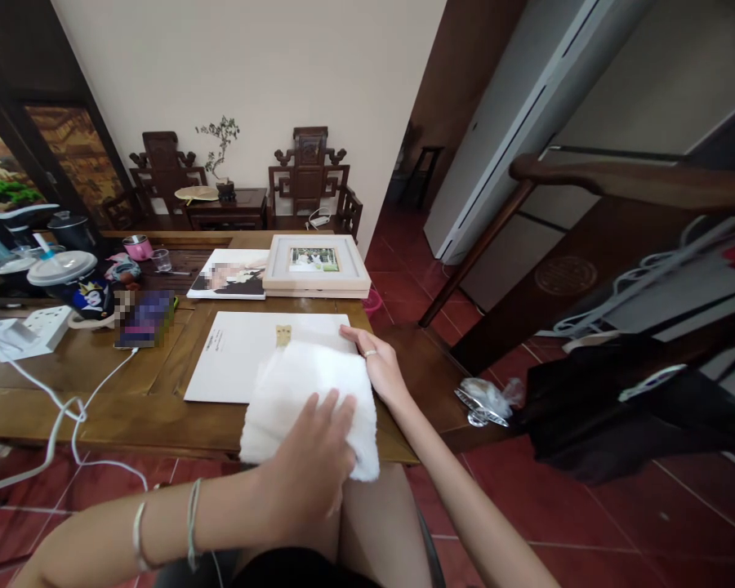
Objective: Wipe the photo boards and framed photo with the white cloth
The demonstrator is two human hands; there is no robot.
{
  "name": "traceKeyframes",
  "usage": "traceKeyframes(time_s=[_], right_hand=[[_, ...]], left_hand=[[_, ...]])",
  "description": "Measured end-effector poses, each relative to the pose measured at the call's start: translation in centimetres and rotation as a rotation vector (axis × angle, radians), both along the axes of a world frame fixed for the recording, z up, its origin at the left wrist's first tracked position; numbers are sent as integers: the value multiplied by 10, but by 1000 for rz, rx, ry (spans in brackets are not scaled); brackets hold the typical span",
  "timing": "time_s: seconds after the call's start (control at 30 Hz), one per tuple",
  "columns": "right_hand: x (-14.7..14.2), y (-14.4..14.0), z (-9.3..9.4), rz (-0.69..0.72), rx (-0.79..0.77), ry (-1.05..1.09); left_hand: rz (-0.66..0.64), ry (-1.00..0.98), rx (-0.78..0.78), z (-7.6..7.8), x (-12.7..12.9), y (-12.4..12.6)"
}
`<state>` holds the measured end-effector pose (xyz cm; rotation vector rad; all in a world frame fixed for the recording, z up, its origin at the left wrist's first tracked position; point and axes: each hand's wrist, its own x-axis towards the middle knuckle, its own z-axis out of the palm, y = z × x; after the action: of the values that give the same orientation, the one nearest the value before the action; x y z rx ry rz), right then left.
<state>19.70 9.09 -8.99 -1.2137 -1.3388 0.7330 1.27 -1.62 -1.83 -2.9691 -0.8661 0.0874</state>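
A flat white board with small dark print and a gold patch lies on the wooden table in front of me. A fluffy white towel covers its near right part and droops over the table's front edge. My left hand, wearing bracelets on the wrist, is on the towel with fingers slightly bent; its thumb is hidden. At the board's right edge, my right hand grips the side, a ring showing on one finger. Folds of towel lie close to that hand.
Behind the board sit a framed picture and a photo print. To the left are a phone, a lidded cup, a power strip and white cables. A wooden chair with a black bag stands on the right.
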Motion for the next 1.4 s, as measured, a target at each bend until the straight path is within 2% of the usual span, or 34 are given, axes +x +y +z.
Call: traceKeyframes(time_s=[0.07, 0.13, 0.2, 0.3, 0.4, 0.47, 0.6, 0.7, 0.9, 1.0, 1.07, 1.2, 1.3, 1.4], right_hand=[[-1, -1, 1, -7, 33, -99], [-2, -2, 2, 1, 75, -194], [-3, -3, 2, 21, 99, -263], [-4, -2, 2, 54, 104, -329], [-4, -2, 2, 73, 125, -382], [-4, -3, 3, 78, 146, -412], [-4, -5, 6, 81, 154, -467], [-4, -6, 8, 82, 146, -483], [-4, -3, 3, 97, 149, -434], [-4, -2, 1, 95, 138, -426], [-4, -2, 2, 93, 137, -430], [-5, -4, 3, 107, 138, -447], [-5, -4, 4, 121, 150, -472], [-5, -4, 3, 128, 162, -481]], left_hand=[[46, -2, -21, 4, -5, -6], [111, 21, -64, 11, -6, 4], [194, 39, -87, 20, -5, 28], [288, 0, -113, 31, -2, 78], [275, -69, -145, 38, 4, 121], [238, -93, -144, 41, 13, 138], [136, -103, -160, 40, 39, 149], [124, -83, -151, 35, 48, 150], [282, -46, -36, 17, 19, 157], [317, -30, 25, 8, 7, 150], [313, -13, 45, 3, 4, 134], [284, 87, 61, -1, 5, 77], [208, 172, 100, -1, 3, 32], [141, 188, 89, 1, 0, 11]])
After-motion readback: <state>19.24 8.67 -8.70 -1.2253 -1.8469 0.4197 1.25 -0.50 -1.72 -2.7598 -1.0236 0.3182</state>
